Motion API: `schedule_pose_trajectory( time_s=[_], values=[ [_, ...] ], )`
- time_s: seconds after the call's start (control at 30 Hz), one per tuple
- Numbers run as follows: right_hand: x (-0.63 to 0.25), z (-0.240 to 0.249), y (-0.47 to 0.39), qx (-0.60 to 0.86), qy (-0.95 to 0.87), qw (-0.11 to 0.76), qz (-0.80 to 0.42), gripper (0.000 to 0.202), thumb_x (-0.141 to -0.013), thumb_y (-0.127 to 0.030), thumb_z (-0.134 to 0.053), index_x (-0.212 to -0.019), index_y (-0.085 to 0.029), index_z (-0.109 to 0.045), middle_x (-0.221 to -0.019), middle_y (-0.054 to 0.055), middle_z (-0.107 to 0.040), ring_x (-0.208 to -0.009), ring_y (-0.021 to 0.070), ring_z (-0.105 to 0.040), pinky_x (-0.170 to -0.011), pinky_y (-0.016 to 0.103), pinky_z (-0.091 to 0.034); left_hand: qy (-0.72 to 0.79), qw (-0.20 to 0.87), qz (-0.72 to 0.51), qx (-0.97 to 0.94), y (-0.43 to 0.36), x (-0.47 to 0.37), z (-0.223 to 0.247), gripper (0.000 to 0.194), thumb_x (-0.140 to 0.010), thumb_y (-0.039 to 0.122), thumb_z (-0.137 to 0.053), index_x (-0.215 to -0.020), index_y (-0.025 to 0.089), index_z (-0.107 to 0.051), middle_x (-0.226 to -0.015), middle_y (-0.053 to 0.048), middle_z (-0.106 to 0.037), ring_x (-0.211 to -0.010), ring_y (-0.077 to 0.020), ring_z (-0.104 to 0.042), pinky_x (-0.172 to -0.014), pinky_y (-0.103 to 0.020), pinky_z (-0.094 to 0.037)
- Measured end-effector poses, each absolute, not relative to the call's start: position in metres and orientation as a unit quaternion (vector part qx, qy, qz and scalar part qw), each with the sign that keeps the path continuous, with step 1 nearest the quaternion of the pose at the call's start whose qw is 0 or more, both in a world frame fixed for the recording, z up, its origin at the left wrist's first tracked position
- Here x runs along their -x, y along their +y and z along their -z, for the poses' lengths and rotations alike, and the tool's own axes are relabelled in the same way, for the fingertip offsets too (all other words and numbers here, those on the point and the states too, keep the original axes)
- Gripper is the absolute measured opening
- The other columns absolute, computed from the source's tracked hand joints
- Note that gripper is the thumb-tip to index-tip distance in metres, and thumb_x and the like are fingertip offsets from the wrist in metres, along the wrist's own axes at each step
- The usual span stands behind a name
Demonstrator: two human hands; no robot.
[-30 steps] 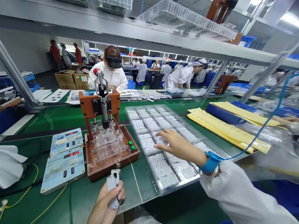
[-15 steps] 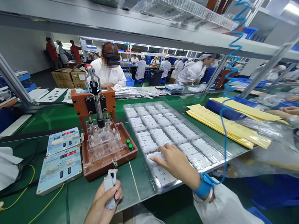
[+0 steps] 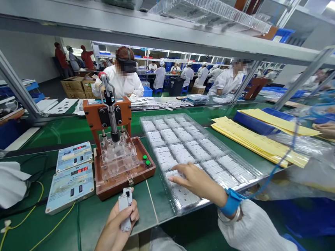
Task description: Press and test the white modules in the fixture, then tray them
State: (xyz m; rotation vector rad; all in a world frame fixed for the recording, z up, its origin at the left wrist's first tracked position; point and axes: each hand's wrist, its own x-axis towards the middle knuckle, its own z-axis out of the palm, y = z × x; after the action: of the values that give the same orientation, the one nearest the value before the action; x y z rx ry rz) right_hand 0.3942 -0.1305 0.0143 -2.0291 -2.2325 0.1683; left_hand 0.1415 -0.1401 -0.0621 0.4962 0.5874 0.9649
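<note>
Right hand pulled back to the tray's near rows; left hand holds.

Left hand (image 3: 115, 229) stays clamped on a small white module (image 3: 125, 213), near the press fixture (image 3: 120, 157). Right hand (image 3: 197, 181), fingers spread flat, now rests on parts at the near-left of the clear tray (image 3: 244, 169), nothing gripped.

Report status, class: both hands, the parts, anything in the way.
Left hand grips a small white module upright. Right hand rests on the clear parts tray, fingertips at a near-row part. Press fixture stands apart, untouched.
</note>
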Motion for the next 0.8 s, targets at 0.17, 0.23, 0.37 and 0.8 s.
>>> schedule_pose_trajectory(
  time_s=[0.17,0.23,0.37,0.8],
  values=[
    [-0.393,-0.002,-0.121,0.705,-0.702,0.084,0.057,0.063,-0.081,-0.066,-0.043,-0.113,-0.014,-0.059,-0.109,0.016,-0.061,-0.093,0.0337,-0.056,-0.076,0.045,-0.046,0.268,0.82,-0.456,-0.217,-0.14,-0.142,0.061,0.044,-0.073,0.018,-0.072,-0.111,0.018,-0.051,-0.074,0.0,-0.052,-0.06,-0.0095,-0.045,-0.062,-0.025,-0.039],
    [-0.396,0.001,-0.12,0.69,-0.713,0.104,0.064,0.061,-0.083,-0.061,-0.045,-0.121,-0.015,-0.053,-0.117,0.016,-0.057,-0.095,0.0335,-0.056,-0.077,0.046,-0.047,0.26,0.823,-0.46,-0.207,-0.14,-0.143,0.061,0.031,-0.075,0.019,-0.07,-0.102,0.017,-0.054,-0.075,-0.001,-0.053,-0.061,-0.0101,-0.046,-0.062,-0.025,-0.041],
    [-0.411,0.002,-0.124,0.62,-0.776,0.114,0.001,0.029,-0.093,-0.027,-0.043,-0.118,-0.018,-0.055,-0.109,0.011,-0.06,-0.094,0.0272,-0.055,-0.08,0.044,-0.047,0.237,0.84,-0.459,-0.165,-0.138,-0.142,0.062,0.016,-0.08,0.027,-0.064,-0.087,0.014,-0.058,-0.076,-0.003,-0.056,-0.063,-0.0119,-0.05,-0.065,-0.027,-0.045],
    [-0.348,0.012,-0.148,0.451,-0.849,0.262,-0.086,0.041,-0.087,-0.025,-0.055,-0.126,-0.021,-0.045,-0.126,0.012,-0.049,-0.115,0.0251,-0.046,-0.093,0.041,-0.046,0.243,0.846,-0.452,-0.146,-0.143,-0.156,0.051,0.019,-0.084,0.013,-0.054,-0.102,0.009,-0.062,-0.103,-0.015,-0.066,-0.092,-0.0239,-0.064,-0.088,-0.039,-0.048]
  ],
)
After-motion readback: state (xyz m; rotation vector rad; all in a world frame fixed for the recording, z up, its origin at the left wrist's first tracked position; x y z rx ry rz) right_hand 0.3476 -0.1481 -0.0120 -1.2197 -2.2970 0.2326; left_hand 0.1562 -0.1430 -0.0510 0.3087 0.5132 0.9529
